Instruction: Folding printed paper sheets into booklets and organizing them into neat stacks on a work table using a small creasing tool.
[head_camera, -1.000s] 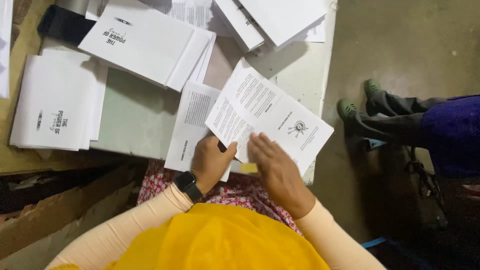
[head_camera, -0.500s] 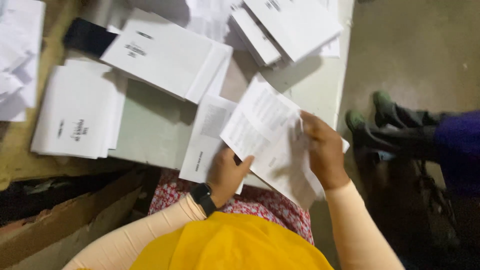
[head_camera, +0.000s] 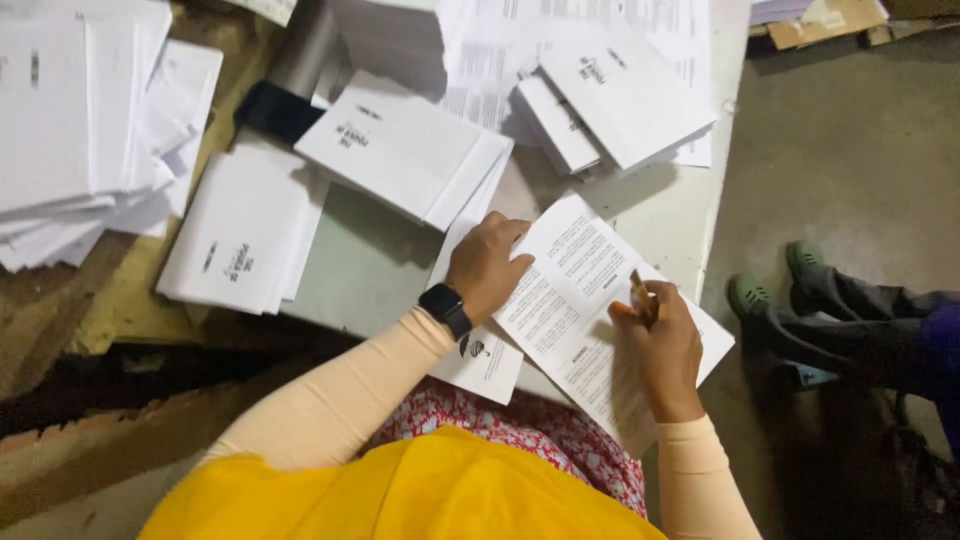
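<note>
Head cam, looking down at tabletop (head_camera: 400, 280), pale grey-green, cluttered w/ white printed paper.

Left hand (head_camera: 487, 268), centre of frame: palm down, fingers curled together, pressing flat on left edge of the sheet (head_camera: 575, 300). No pinch, just holding it down. Black watch (head_camera: 445, 308) on that wrist, peach sleeve.

Right hand (head_camera: 662, 345), centre-right: fingers closed round a thin brownish stick (head_camera: 640, 292), pen or pencil, can't tell which. Its tip end points up over the sheet. Hand rests on the sheet's right half.

Sheet: white, folded/open leaflet w/ dense print, lies tilted at lower centre, hangs partly past tabletop's near edge, over person's lap. A second leaflet (head_camera: 485, 360) lies under it, lower left corner showing w/ small round mark.

Around:
- booklet stack (head_camera: 400, 150) upper centre, tilted, just above left hand
- booklet stack (head_camera: 240, 235) left centre, near tabletop edge
- another stack (head_camera: 620, 95) upper right, overlapping loose printed pages
- loose paper pile (head_camera: 80, 130) upper left, messy
- dark flat object (head_camera: 275, 110) upper left-centre, partly under paper; what it is, can't tell

Bottom of frame: yellow cloth (head_camera: 400, 495), red floral fabric (head_camera: 540, 430) below the sheet.

Right edge: another person's legs on concrete floor (head_camera: 840, 150), green shoes (head_camera: 750, 295), dark trousers, well apart from the hands.
</note>
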